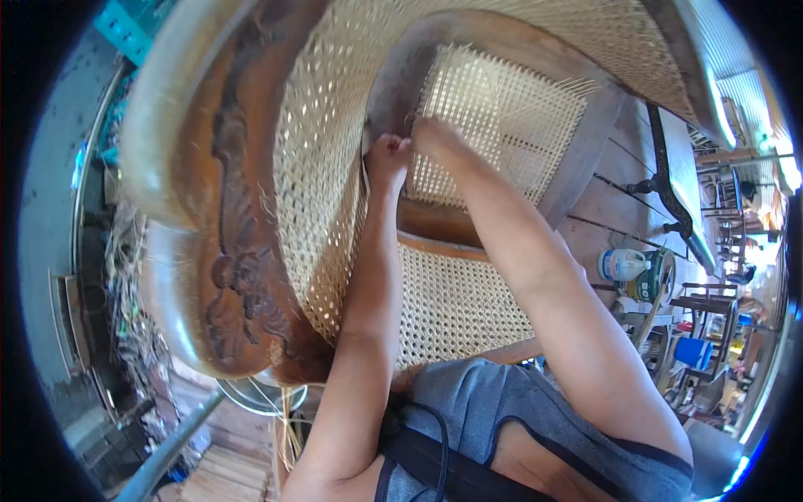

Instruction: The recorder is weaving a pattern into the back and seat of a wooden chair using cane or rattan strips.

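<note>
A carved wooden chair (pixel 238 251) with woven cane panels fills most of the view. Its unfinished cane seat (pixel 468 109) has loose strand ends (pixel 581 86) along the far right edge. Close together at the left edge of that seat, by the wooden seat frame (pixel 393 88), are both of my hands. My left hand (pixel 389 159) is closed, its fingers curled inward. Beside it, my right hand (pixel 435 135) is also closed, with its fingertips pointing toward the left one. Whatever lies between the fingers is too small to make out.
The cane back (pixel 322 167) curves around on the left and top. To the right stand a white jug (pixel 623 264), a green bucket (pixel 655 276) and a blue container (pixel 693 352). A dark-legged table (pixel 661 159) is beyond. Cane strands (pixel 288 427) hang at the lower left.
</note>
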`<action>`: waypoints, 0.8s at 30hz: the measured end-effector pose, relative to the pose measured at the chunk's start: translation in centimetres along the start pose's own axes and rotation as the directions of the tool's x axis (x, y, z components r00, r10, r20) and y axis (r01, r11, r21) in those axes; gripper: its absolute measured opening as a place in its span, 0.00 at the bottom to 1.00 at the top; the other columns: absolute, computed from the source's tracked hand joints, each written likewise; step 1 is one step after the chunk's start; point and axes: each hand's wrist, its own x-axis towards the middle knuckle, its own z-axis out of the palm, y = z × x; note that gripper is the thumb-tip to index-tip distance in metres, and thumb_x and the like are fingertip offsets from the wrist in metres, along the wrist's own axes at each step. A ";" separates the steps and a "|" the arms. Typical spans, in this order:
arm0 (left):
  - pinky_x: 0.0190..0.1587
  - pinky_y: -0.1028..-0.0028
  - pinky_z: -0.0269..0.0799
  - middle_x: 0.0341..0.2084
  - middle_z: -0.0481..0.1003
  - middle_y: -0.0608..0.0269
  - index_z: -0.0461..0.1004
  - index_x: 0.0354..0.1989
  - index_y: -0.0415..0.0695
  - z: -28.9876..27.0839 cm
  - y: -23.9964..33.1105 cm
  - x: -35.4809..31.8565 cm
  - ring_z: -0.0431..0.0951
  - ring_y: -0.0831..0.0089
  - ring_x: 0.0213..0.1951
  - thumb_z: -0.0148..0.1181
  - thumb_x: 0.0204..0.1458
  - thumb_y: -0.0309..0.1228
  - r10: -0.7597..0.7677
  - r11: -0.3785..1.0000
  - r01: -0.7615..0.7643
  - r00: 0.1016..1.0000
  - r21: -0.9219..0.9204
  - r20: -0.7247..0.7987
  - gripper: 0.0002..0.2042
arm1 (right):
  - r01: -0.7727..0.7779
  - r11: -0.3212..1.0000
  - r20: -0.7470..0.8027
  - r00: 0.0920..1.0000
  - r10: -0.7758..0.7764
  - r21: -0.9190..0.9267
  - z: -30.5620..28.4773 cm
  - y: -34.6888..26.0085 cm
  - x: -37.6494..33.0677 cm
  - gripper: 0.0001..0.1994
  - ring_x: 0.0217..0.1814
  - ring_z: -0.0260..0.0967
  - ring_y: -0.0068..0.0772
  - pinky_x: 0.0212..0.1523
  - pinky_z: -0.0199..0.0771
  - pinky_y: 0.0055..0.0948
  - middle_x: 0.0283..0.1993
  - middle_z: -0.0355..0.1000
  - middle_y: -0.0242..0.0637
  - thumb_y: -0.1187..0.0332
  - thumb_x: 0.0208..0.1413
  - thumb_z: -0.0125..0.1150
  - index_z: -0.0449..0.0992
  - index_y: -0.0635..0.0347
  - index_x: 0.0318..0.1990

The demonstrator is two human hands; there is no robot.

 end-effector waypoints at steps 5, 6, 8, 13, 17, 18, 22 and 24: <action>0.34 0.73 0.74 0.24 0.79 0.57 0.78 0.29 0.39 -0.2 1.7 -0.4 0.80 0.71 0.28 0.65 0.50 0.33 -0.028 0.997 0.024 0.998 0.073 0.052 0.09 | 0.112 0.949 -0.163 0.984 -0.065 0.296 5.4 7.4 -0.5 0.13 0.50 0.75 0.54 0.50 0.75 0.47 0.44 0.77 0.54 0.65 0.58 0.54 0.78 0.64 0.41; 0.34 0.72 0.74 0.24 0.79 0.56 0.78 0.29 0.39 -0.4 2.2 -0.4 0.80 0.70 0.28 0.64 0.49 0.31 -0.017 0.994 0.009 0.997 0.109 0.071 0.07 | 0.100 0.946 -0.151 0.987 -0.055 0.309 6.0 9.1 -1.5 0.13 0.50 0.75 0.54 0.50 0.75 0.47 0.44 0.77 0.54 0.65 0.58 0.54 0.78 0.64 0.41; 0.34 0.70 0.74 0.24 0.80 0.56 0.79 0.29 0.39 -0.8 2.5 -0.3 0.80 0.68 0.28 0.62 0.48 0.28 0.001 0.982 -0.018 0.996 0.188 0.090 0.05 | 0.037 0.945 -0.234 0.971 0.043 0.326 6.8 11.2 -3.5 0.13 0.46 0.75 0.56 0.47 0.75 0.49 0.42 0.76 0.55 0.63 0.59 0.52 0.76 0.65 0.40; 0.35 0.66 0.75 0.28 0.80 0.50 0.79 0.31 0.38 -1.0 1.6 0.4 0.82 0.60 0.30 0.60 0.49 0.26 0.092 0.956 -0.134 0.981 0.260 0.170 0.05 | 0.158 0.915 -0.406 0.914 0.007 0.371 8.2 10.4 -4.2 0.13 0.41 0.76 0.57 0.44 0.75 0.51 0.40 0.76 0.56 0.63 0.59 0.51 0.71 0.62 0.45; 0.34 0.66 0.75 0.26 0.80 0.49 0.78 0.32 0.36 -0.3 2.7 -0.4 0.81 0.59 0.29 0.59 0.51 0.24 0.206 0.963 -0.234 0.958 0.131 0.199 0.05 | 0.282 0.910 -0.556 0.828 -0.070 0.305 7.0 7.7 -2.3 0.12 0.40 0.76 0.55 0.41 0.76 0.49 0.36 0.77 0.51 0.63 0.58 0.55 0.72 0.60 0.44; 0.34 0.67 0.75 0.25 0.79 0.49 0.77 0.33 0.35 -0.1 2.3 -0.5 0.81 0.60 0.28 0.59 0.50 0.24 0.171 0.978 -0.188 0.969 0.086 0.180 0.05 | 0.270 0.932 -0.485 0.865 -0.125 0.241 6.6 7.3 -1.6 0.14 0.35 0.77 0.56 0.37 0.77 0.48 0.34 0.77 0.53 0.66 0.56 0.55 0.70 0.61 0.48; 0.33 0.72 0.74 0.24 0.79 0.53 0.78 0.32 0.36 -0.1 2.6 -0.4 0.80 0.68 0.27 0.60 0.51 0.25 0.063 0.990 -0.085 0.981 0.115 0.183 0.05 | 0.383 0.922 -0.520 0.799 -0.301 0.055 6.3 7.8 -0.9 0.10 0.34 0.78 0.52 0.33 0.78 0.46 0.33 0.76 0.51 0.69 0.57 0.53 0.73 0.63 0.43; 0.33 0.73 0.73 0.24 0.79 0.55 0.78 0.33 0.37 -0.9 3.2 -0.3 0.80 0.70 0.27 0.60 0.52 0.25 0.103 0.915 -0.167 0.977 0.367 0.189 0.05 | 0.296 0.949 -0.459 0.862 -0.215 0.112 4.7 9.0 -0.5 0.09 0.34 0.77 0.53 0.35 0.77 0.47 0.33 0.76 0.50 0.67 0.57 0.54 0.73 0.63 0.40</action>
